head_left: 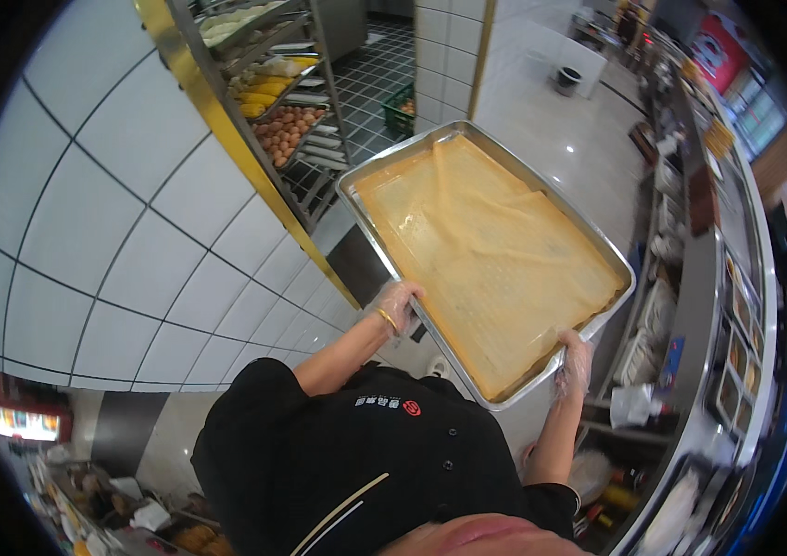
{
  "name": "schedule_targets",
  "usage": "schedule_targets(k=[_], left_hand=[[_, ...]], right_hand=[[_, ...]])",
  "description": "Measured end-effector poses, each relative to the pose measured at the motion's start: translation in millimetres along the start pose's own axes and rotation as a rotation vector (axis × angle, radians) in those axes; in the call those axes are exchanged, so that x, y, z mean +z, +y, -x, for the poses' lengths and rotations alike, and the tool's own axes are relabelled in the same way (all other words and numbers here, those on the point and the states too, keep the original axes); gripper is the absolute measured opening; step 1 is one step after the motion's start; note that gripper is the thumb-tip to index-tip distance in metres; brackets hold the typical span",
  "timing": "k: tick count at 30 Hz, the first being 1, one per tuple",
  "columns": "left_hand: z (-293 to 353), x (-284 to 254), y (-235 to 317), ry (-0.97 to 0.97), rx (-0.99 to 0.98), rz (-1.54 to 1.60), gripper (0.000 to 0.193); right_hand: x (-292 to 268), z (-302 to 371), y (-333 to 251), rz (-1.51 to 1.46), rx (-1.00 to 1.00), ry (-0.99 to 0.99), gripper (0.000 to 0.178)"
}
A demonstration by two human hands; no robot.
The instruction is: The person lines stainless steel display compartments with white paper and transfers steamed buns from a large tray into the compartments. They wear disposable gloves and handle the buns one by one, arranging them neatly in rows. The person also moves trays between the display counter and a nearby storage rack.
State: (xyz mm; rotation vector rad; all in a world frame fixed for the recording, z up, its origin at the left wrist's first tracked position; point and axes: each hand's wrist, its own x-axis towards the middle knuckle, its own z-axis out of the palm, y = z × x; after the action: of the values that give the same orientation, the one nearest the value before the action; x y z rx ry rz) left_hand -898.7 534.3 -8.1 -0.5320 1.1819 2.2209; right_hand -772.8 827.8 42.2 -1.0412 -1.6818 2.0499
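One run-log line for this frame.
metal tray: held, wrinkled tan sheet inside | left hand: gripping long side | right hand: gripping short side

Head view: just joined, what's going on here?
A person in a black top holds a metal tray out in front with both hands in clear gloves. The left hand grips the near left edge, the right hand the near right corner. A wrinkled tan sheet lies in the tray. Beyond, to the left, a rack holds eggs, among other things; a counter runs along the right.
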Motion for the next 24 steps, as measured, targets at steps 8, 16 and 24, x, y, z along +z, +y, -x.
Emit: schedule_targets(k=[8,16,24], left_hand=[[-98,-31,96,0.179,0.228,0.17,0.009],[-134,-39,203,0.319,0.517,0.219,0.002],[-180,-79,312,0.386,0.696,0.152,0.003]], right_hand=[[152,-155,-53,-0.197,0.23,-0.44,0.045],[290,-250,-85,-0.109,0.196,-0.706,0.046],[416,-285,-134,-0.052,0.192,-0.827,0.04]])
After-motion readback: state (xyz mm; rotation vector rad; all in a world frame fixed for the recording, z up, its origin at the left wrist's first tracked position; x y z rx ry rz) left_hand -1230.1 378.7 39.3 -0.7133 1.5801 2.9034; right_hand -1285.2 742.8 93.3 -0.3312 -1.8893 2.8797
